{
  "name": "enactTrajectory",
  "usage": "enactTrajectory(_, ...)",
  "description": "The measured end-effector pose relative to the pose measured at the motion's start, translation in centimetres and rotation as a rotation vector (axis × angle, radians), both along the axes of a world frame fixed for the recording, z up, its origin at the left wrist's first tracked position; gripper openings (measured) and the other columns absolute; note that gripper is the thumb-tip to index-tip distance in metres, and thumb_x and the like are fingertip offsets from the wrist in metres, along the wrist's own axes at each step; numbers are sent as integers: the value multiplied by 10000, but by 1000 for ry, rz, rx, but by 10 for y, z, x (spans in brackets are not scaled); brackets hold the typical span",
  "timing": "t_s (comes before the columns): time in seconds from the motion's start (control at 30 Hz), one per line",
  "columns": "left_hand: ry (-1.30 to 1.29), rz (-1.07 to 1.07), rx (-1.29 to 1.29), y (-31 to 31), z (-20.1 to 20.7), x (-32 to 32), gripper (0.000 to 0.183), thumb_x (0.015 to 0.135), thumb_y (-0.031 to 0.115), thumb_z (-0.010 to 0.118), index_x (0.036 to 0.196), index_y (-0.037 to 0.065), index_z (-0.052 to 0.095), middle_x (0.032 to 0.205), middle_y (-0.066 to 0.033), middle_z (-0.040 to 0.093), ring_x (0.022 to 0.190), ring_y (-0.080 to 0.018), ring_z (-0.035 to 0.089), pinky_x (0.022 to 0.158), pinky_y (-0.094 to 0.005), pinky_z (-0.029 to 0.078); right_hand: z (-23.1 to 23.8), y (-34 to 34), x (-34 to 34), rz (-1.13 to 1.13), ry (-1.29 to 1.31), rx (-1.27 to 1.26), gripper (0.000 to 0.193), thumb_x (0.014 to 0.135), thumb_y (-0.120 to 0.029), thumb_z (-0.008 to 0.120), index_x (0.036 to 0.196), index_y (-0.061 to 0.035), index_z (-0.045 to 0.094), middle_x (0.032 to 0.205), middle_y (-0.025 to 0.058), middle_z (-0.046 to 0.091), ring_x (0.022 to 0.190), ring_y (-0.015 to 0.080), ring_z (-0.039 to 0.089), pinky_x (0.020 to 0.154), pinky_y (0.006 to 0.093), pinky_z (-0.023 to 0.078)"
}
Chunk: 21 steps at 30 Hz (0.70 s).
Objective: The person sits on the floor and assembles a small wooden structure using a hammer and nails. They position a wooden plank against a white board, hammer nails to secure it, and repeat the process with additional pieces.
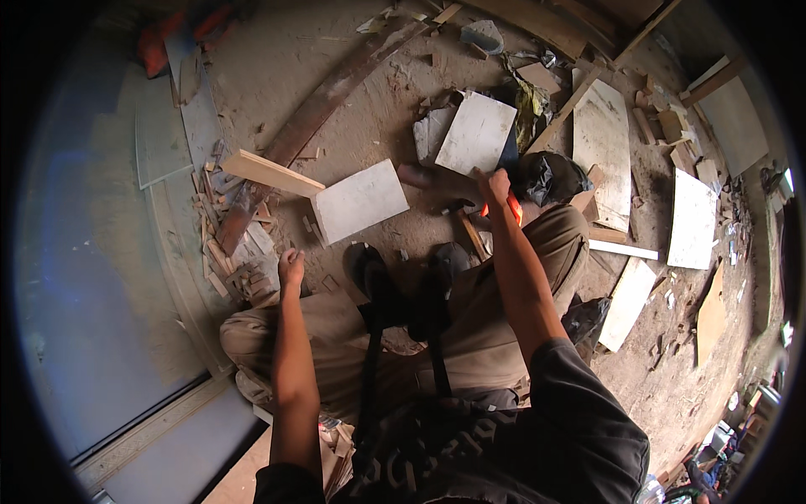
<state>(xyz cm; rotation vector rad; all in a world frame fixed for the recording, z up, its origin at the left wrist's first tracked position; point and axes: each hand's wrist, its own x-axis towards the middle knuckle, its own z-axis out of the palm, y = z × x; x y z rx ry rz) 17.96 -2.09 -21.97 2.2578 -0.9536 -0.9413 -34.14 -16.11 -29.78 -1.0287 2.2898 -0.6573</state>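
Observation:
My right hand (495,188) is closed at the lower edge of a white rectangular board (477,131), its fingers gripping near the corner. Behind that wrist shows a bright orange-red thing (514,205), mostly hidden. My left hand (291,267) is held over the floor by my left knee, fingers curled together; what they hold, if anything, is too small to make out. Ahead of it lies a second white board (361,203), beside a pale wooden strip (273,173) that stands out to its left.
A long brown plank (323,116) crosses the dirt floor. Wood offcuts (220,244) lie at left beside a large bluish panel (101,252). More white boards (601,151), a black plastic bag (550,176) and scraps are at right. My shoes (367,267) are between the boards and me.

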Motion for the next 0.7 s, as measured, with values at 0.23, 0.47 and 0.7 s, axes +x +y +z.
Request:
enactTrajectory(0.23, 155, -132, -248, -55, 15, -91, 422, 888, 251, 655, 1200, -17, 561, 1182, -124, 609, 1148, -212, 547, 954, -345, 431, 22, -20, -20, -77, -280, -561, 415, 819, -217, 702, 1082, 20, 484, 826, 200, 664, 780, 386, 664, 642, 418, 497)
enactTrajectory(0.47, 1144, 17, -242, -91, 121, -226, 679, 930, 502, 533, 1395, 42, 349, 1367, -123, 477, 1213, -240, 499, 954, -399, 439, 250, 76, 98, 525, -213, -345, 294, 829, 7, 521, 1122, 22, 507, 1088, 258, 613, 905, 458, 622, 756, 484, 516)
enactTrajectory(0.7, 1508, 66, -445, -74, 136, -230, 553, 924, 286, 583, 1369, 14, 402, 1285, -130, 544, 1180, -288, 537, 990, -436, 434, 281, 170, 111, 1088, 80, -573, 499, 814, -204, 718, 1239, -41, 514, 1402, 173, 427, 1314, 349, 395, 1084, 470, 326)
